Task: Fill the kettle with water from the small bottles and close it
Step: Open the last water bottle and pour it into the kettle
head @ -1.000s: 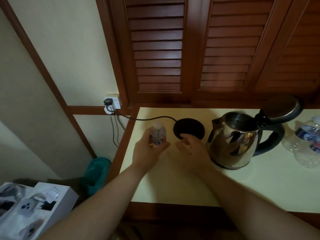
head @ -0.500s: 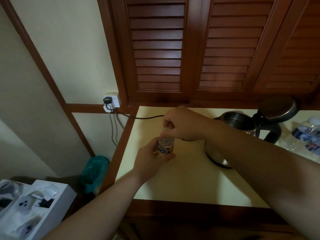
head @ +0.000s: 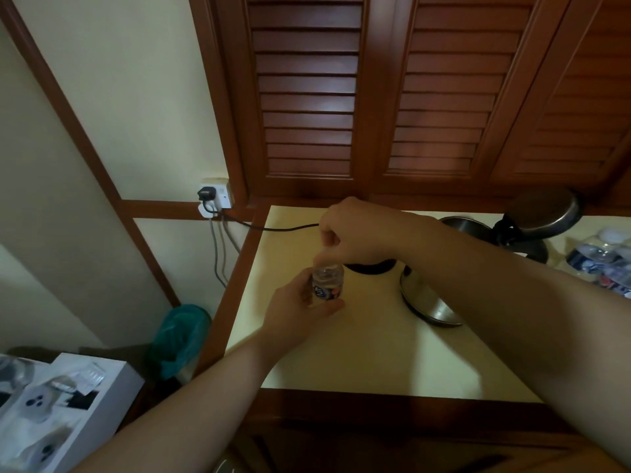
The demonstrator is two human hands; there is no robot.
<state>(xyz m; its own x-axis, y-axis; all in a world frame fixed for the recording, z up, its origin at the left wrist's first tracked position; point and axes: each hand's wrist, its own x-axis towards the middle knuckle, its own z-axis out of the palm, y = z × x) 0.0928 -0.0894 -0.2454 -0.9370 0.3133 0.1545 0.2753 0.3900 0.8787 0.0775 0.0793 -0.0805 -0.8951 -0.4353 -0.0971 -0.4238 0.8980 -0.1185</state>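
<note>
Early stage — no pour yet. Small bottle (head: 327,282) upright on bench (head: 358,353), just left of kettle (head: 433,302). L hand (head: 300,312) grip wrapped round body; R hand (head: 355,230) fingers curled on cap — prob. unscrewing. Kettle lid (head: 543,208) up. More bottles (head: 604,261) right of kettle. Left: pour, shut lid.

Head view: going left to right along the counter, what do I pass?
Wall socket → small bottle held by the left hand → kettle with lid open → spare bottles.

Pale yellow countertop (head: 358,356), wood-edged; carries steel kettle (head: 430,302), black kettle base (head: 370,266), bottles (head: 604,264) far right.
</note>
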